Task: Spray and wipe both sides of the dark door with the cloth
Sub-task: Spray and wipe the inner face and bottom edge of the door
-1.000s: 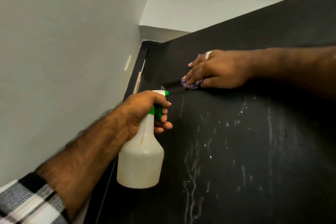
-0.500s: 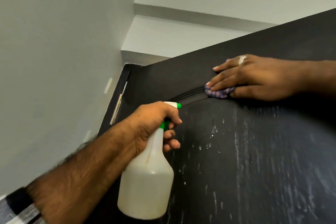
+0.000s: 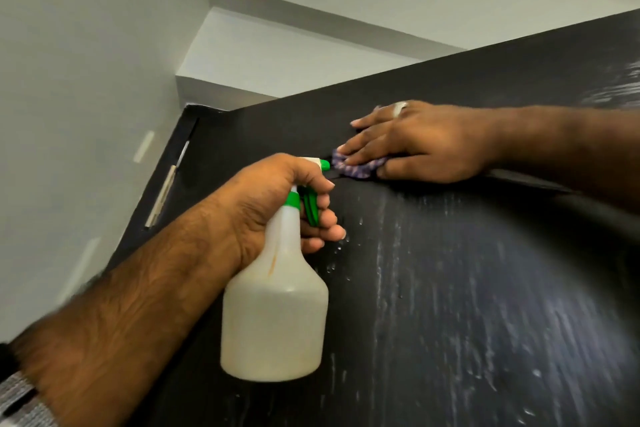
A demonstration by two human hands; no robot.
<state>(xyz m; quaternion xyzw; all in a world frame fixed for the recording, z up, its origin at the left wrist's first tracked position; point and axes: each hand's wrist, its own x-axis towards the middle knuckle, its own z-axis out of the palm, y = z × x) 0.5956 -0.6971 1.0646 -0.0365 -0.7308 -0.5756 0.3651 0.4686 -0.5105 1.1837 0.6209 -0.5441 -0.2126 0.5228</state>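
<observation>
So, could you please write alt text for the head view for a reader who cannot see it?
A person's right hand presses a purple cloth flat against a wet, streaked dark door near its top, while the left hand grips a white spray bottle with a green trigger in front of the door. Pale walls rise behind.

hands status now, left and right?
Left hand: grips the spray bottle.
Right hand: open, flat fingers pressing the cloth on the door.

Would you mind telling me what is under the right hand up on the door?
A purple patterned cloth lies under the right hand, pressed flat against the dark door. Only its bunched edge shows below the fingers; the rest, and the door surface beneath, are covered.
</observation>
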